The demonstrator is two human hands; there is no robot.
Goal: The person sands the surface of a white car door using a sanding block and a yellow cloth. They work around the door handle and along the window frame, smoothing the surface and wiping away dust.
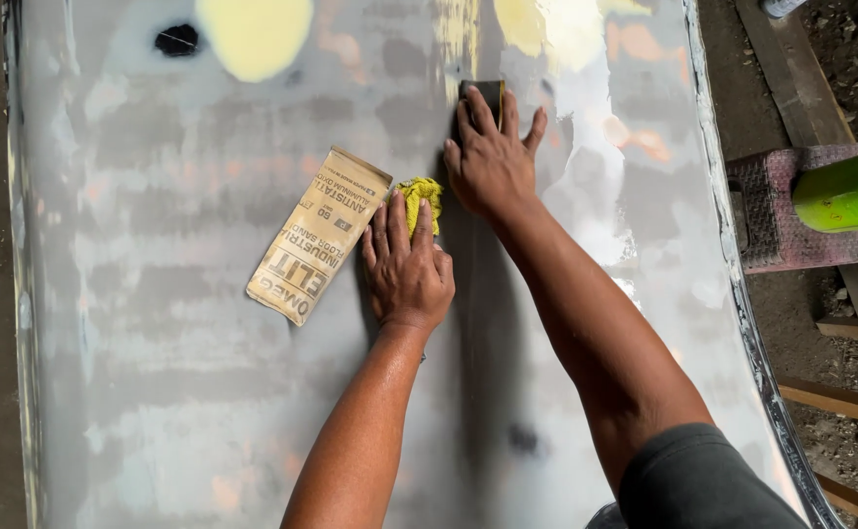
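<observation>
Dark sanding block lay flat on grey sanded metal panel, upper middle, just below pale yellow filler patch. Right hand pressed on block, fingers spread over it, grip flat rather than curled. Left hand just beside, closed loosely on yellow cloth against panel. Folded tan sandpaper sheet touched left hand's outer side. Green can sat on pink stool, well apart at right.

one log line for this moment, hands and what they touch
left hand: on yellow rag | right hand: pressing black sanding block | surface: grey panel | nearby: sandpaper sheet
</observation>
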